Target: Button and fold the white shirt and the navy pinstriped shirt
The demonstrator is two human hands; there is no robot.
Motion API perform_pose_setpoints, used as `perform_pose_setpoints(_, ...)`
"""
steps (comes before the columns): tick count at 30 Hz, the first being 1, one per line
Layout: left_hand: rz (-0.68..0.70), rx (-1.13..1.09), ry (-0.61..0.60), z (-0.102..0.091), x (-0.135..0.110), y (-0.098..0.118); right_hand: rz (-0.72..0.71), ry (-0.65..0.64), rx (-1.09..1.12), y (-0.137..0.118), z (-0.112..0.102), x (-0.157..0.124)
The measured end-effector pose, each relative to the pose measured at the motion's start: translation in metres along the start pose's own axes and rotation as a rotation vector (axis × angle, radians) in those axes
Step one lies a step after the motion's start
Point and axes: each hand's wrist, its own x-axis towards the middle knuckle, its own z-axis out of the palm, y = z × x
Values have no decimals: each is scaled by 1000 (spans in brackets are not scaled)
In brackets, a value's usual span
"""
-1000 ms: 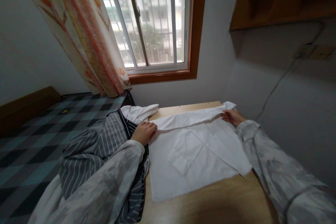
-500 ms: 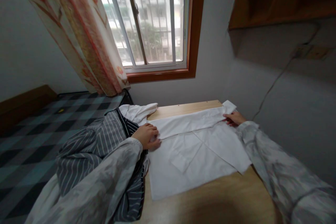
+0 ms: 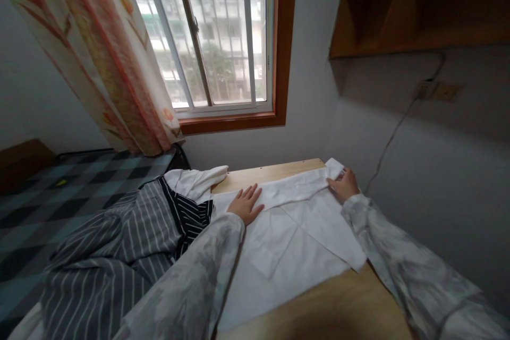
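Observation:
A white cloth garment (image 3: 274, 239) lies spread over a light wooden board (image 3: 274, 171), with a folded band along its far side. My left hand (image 3: 246, 205) rests flat on the left part of that band, its fingers stretched out. At the far right corner my right hand (image 3: 343, 185) pinches the end of the band between thumb and fingers. Left of the white garment lies a crumpled grey striped garment (image 3: 131, 223) with a black striped edge. Its lower right part is hidden behind my left sleeve.
A bed with a dark checked cover (image 3: 24, 234) is at the left. Behind the board are a window (image 3: 223, 42) and a flowered curtain (image 3: 107, 58). A wooden shelf (image 3: 382, 26) hangs at the upper right, above a socket with a cord (image 3: 384, 149).
My left hand has moved right along the folded band and its fingers have spread out flat. My right hand still grips the band's right end. The view has shifted slightly.

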Motion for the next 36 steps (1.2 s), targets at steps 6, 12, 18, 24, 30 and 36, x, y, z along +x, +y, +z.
perform_pose_setpoints(6,-126,-45,27,-8,-9,-22,-270,120,-195,-11,20,-9)
perform_pose_setpoints(12,-197,-16,220,-23,-13,-26,233,131,-15,-1,12,29)
perform_pose_setpoints(18,-269,20,229,-35,-17,-27,272,89,-35,13,-4,45)
perform_pose_setpoints(24,-414,-50,244,-38,-12,-29,310,93,-71,21,-4,41)
perform_pose_setpoints(30,-371,-74,206,-41,-10,-39,290,8,-101,11,-3,62)
perform_pose_setpoints(36,-348,-94,210,-41,-15,-43,243,19,-103,7,2,79)
